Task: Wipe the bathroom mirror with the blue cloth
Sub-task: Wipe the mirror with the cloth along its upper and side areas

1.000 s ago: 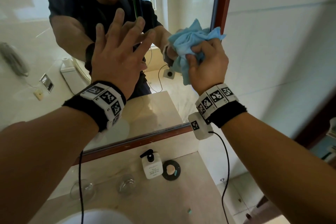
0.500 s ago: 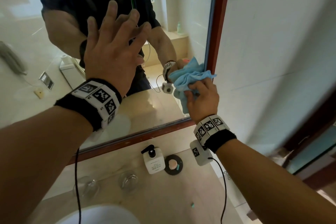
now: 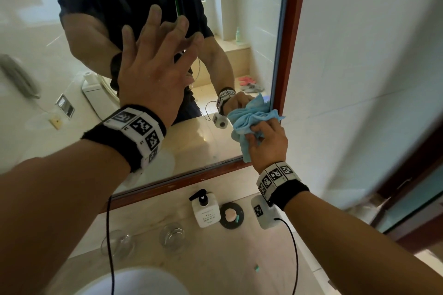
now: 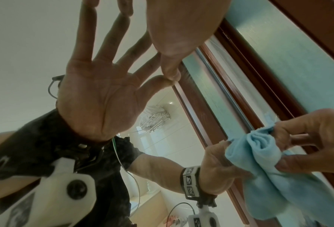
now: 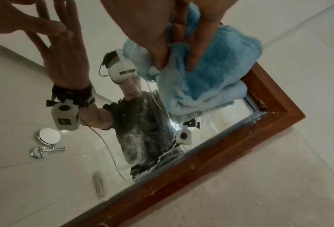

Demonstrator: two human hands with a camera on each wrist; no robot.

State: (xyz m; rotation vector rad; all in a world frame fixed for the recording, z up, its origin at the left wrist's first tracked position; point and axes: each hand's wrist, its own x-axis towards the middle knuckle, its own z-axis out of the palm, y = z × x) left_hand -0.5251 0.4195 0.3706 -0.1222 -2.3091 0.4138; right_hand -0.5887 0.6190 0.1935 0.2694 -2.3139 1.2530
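Head cam: I've got the right hand (image 3: pixel 268 143) bunching the blue cloth (image 3: pixel 251 120) against the mirror (image 3: pixel 227 55), low in its right corner by the wooden frame (image 3: pixel 291 31). Left hand (image 3: pixel 155 74) is flat on the glass, fingers spread. Soap bottle (image 3: pixel 206 208) sits on the counter (image 3: pixel 215 258) below.

Left wrist cam: fingertips (image 4: pixel 170 72) touch their reflection, cloth at right.

Right wrist cam: fingers (image 5: pixel 158 50) dig into the cloth.
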